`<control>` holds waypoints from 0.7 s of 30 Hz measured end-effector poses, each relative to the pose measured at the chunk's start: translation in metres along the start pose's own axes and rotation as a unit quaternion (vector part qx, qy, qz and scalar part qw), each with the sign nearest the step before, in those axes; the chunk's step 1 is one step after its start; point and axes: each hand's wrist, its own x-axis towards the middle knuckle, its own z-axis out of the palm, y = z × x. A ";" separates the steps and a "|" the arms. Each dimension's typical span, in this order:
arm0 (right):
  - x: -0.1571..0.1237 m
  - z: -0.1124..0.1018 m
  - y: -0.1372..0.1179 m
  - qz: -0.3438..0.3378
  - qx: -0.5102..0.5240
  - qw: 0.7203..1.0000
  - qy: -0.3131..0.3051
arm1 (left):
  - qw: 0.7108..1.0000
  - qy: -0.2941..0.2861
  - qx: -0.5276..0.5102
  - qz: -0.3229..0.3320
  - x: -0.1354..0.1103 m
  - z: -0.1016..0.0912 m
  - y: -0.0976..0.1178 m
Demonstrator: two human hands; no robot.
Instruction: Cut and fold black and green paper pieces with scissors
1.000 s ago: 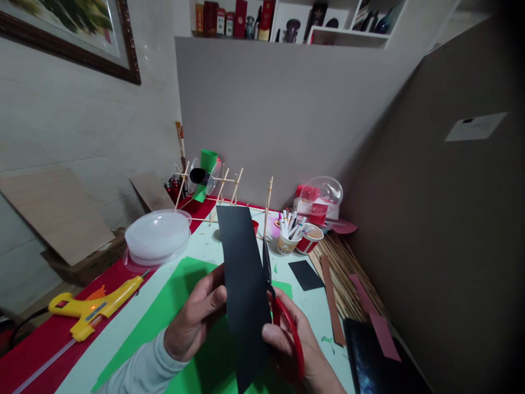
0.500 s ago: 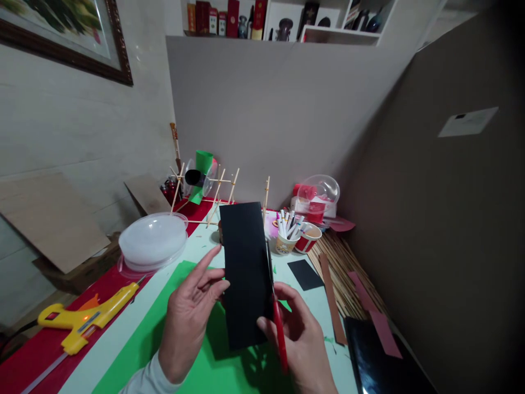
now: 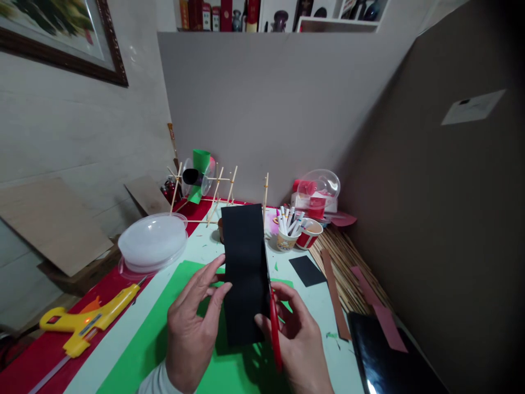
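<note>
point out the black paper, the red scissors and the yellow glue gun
Black paper (image 3: 245,273): head view, middle of its sheet, between the hands.
Red scissors (image 3: 274,328): head view, on the handle.
Yellow glue gun (image 3: 110,312): head view, on the barrel.

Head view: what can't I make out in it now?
In the head view:
Far side of the black card: turned away.
Part of the green sheet: behind that card.
How the right hand fits the scissors: handles edge-on.
Shelf: cut by top edge.
</note>
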 end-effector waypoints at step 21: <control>0.007 -0.003 -0.013 0.023 -0.038 0.997 -0.059 | 0.920 -0.284 -0.152 -0.225 0.007 -0.001 -0.006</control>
